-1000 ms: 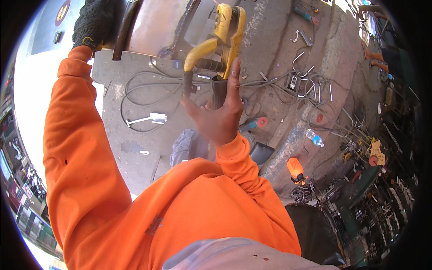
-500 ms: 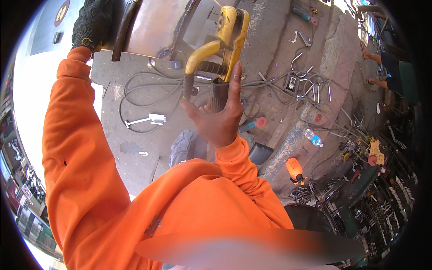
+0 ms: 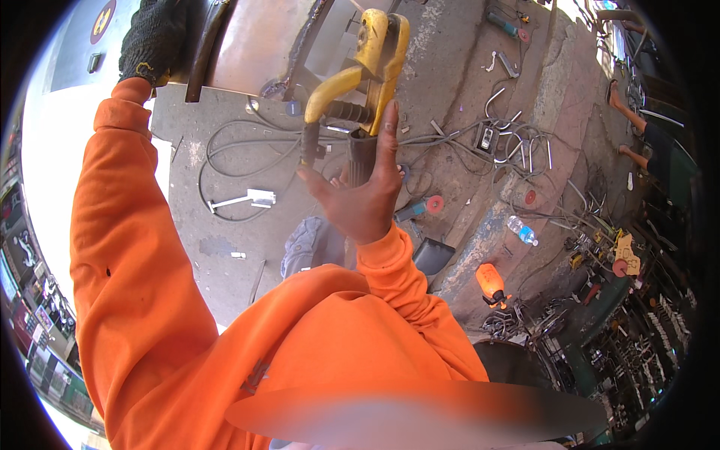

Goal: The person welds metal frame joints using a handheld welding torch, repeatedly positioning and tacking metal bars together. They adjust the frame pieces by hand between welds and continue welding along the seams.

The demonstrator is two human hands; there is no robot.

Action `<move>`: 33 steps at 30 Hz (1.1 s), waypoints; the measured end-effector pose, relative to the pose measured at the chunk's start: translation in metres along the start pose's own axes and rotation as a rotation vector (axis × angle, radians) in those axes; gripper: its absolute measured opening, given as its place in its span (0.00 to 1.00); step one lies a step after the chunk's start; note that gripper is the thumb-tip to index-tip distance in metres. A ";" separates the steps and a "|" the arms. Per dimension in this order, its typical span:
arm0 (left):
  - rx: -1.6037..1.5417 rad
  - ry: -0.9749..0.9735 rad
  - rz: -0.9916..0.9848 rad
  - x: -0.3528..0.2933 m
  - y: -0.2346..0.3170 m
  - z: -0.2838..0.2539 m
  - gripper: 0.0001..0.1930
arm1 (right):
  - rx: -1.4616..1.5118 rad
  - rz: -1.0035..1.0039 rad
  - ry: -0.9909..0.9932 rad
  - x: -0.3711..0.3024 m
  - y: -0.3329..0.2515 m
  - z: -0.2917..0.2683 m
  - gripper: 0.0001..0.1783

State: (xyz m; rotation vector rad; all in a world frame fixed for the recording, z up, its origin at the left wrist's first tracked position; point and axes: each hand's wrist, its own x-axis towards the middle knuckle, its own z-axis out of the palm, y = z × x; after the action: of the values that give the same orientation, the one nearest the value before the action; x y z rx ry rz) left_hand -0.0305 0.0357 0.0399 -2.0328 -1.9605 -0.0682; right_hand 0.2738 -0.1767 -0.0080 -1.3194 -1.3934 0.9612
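Observation:
My right hand [image 3: 364,202] is wrapped round the black grip of a yellow welding electrode holder [image 3: 369,45], with one finger stretched up along its side. A thin rod [image 3: 355,4] sticks out at the holder's top. My left hand [image 3: 154,41], in a black knit glove, lies at the upper left beside a dark metal bar [image 3: 204,56]; its fingertips are cut off by the top edge. Right of the bar is a shiny sheet-metal piece [image 3: 251,45] with a rough dark seam [image 3: 304,45].
Cables [image 3: 217,176] loop over the concrete floor. An angle grinder [image 3: 420,208], a water bottle [image 3: 523,230], an orange bottle [image 3: 490,281] and a bracket [image 3: 259,198] lie about. Metal parts crowd the right side, where another person's legs [image 3: 630,112] show.
My right hand and the electrode holder have shifted slightly left. My left hand has stayed put. The other person's legs at the far right have moved.

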 end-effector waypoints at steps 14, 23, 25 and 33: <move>0.015 -0.048 -0.069 -0.007 0.028 -0.030 0.22 | -0.023 -0.005 0.007 0.001 -0.002 -0.002 0.71; 0.017 -0.012 -0.018 -0.001 0.006 -0.012 0.22 | -0.095 -0.136 0.065 0.000 -0.001 -0.001 0.71; 0.015 -0.012 -0.014 0.000 0.005 -0.011 0.22 | -0.011 -0.028 0.005 -0.002 -0.001 -0.001 0.71; 0.016 -0.002 -0.002 0.000 0.001 -0.005 0.22 | -0.005 -0.042 0.007 -0.001 0.002 0.001 0.71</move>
State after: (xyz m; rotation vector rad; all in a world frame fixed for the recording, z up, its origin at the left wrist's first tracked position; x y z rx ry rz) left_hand -0.0290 0.0343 0.0442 -2.0215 -1.9585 -0.0506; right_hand 0.2737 -0.1778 -0.0101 -1.2910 -1.4142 0.9246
